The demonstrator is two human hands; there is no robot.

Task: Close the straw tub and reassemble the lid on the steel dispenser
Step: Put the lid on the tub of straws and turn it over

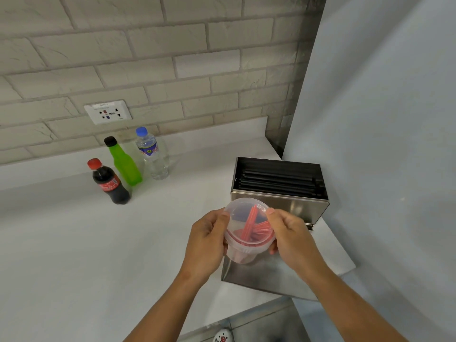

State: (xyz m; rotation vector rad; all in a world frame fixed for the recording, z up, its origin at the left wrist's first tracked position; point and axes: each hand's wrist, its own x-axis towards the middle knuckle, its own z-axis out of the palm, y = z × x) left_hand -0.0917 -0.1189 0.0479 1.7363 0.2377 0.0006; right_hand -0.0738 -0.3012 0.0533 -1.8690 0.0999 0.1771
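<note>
A round clear plastic straw tub (243, 253) with red straws inside is held in the air above the counter. My left hand (208, 240) grips its left side. My right hand (288, 233) holds the right side, its thumb on the clear lid (243, 214), which sits tilted on the tub's rim with the far edge raised. Behind the tub stands the open steel dispenser (281, 183), full of black straws. The flat steel dispenser lid (261, 277) lies on the counter under my hands.
Three bottles stand at the back left of the white counter (98, 243): a cola bottle (109, 182), a green bottle (123, 164) and a water bottle (153, 154). A wall socket (107, 112) sits on the brick wall. A pale wall (382, 144) closes the right side.
</note>
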